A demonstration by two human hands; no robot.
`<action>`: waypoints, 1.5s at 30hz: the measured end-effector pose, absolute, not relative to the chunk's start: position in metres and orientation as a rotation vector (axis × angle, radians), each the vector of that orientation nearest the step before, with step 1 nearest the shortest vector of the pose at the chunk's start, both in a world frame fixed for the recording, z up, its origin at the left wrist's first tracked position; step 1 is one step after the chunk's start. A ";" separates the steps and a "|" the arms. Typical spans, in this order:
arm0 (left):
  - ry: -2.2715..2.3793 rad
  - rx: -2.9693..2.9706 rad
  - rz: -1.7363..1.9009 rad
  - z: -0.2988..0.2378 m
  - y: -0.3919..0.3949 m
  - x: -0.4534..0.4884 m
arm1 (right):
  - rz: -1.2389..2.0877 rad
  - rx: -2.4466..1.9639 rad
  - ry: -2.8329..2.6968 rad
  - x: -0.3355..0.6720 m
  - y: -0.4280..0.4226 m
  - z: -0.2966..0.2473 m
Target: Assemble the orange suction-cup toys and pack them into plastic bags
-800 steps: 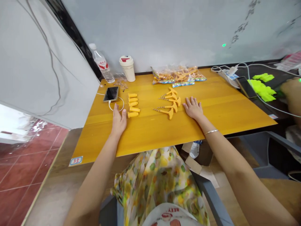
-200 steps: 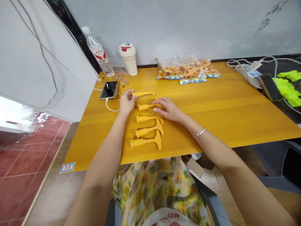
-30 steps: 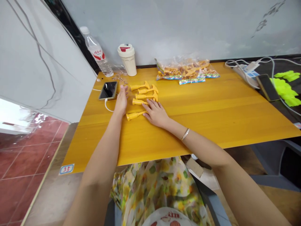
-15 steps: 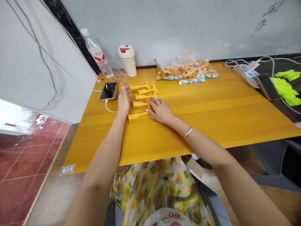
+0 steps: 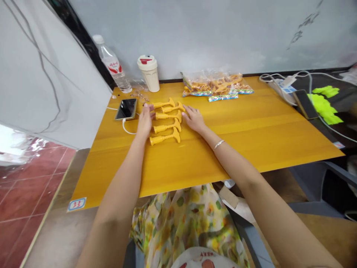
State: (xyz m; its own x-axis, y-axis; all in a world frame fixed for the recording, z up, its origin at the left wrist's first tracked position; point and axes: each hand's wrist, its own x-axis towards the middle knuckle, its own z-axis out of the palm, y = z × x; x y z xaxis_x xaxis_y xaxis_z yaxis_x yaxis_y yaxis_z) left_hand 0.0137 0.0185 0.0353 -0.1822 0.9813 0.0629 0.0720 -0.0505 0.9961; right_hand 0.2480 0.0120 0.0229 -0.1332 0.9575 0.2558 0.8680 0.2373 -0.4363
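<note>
Several yellow plastic toy hammers [image 5: 166, 137] lie side by side on the table, one above another, with handles to the left and heads to the right. My left hand [image 5: 145, 121] stands on its edge at the handle ends of the upper hammers, fingers stretched out. On the other side, my right hand [image 5: 195, 119] rests beside the heads of the second and third hammers from the back. Its fingers are extended and somewhat apart, with the fingertips close to or touching those heads. Neither hand grips anything.
Clear bags of orange-yellow plastic pieces [image 5: 223, 85] lie at the back of the wooden table [image 5: 237, 134]. A charging phone [image 5: 126, 108], a water bottle [image 5: 113, 67] and a lidded cup [image 5: 150, 76] stand left. Cables, another phone [image 5: 305, 104] and neon-yellow pieces [image 5: 323, 106] are at right.
My right hand has moved off the nearer hammers, away from me and slightly right, to the heads farther back. The lower hammers are now uncovered and more evenly lined up. My left hand stays by the handles.
</note>
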 end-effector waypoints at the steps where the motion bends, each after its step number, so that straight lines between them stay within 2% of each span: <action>1: 1.357 1.224 1.333 0.035 0.018 0.014 | 0.250 -1.696 -2.036 0.248 0.016 0.024; 9: 1.303 1.330 1.198 0.031 0.020 0.013 | 0.187 -1.791 -2.115 0.237 0.004 0.034; 17: 1.397 1.261 1.296 0.032 0.027 0.008 | 0.163 -1.701 -2.177 0.229 -0.016 0.039; 25: 1.484 1.175 1.348 0.036 0.028 0.004 | 0.284 -1.377 -2.211 0.231 0.001 0.025; 30: 1.474 1.167 1.345 0.035 0.027 0.006 | 0.199 -1.284 -2.166 0.229 -0.004 0.030; 36: 1.502 1.206 1.352 0.037 0.023 0.005 | 0.173 -1.021 -2.456 0.202 -0.032 0.043; 42: 1.533 1.250 1.345 0.037 0.024 0.002 | 0.138 -1.281 -2.406 0.198 -0.027 0.042; 45: 1.528 1.257 1.354 0.038 0.024 0.001 | 0.120 -1.251 -2.388 0.197 -0.036 0.047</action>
State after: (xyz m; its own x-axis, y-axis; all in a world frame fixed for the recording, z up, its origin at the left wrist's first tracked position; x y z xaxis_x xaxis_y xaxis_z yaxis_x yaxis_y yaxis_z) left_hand 0.0015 0.0240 0.0377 -0.2588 0.9625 0.0820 0.1977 -0.0303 0.9798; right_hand 0.1974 -0.0363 0.0473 -0.4945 0.8001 0.3397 0.7619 0.5871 -0.2737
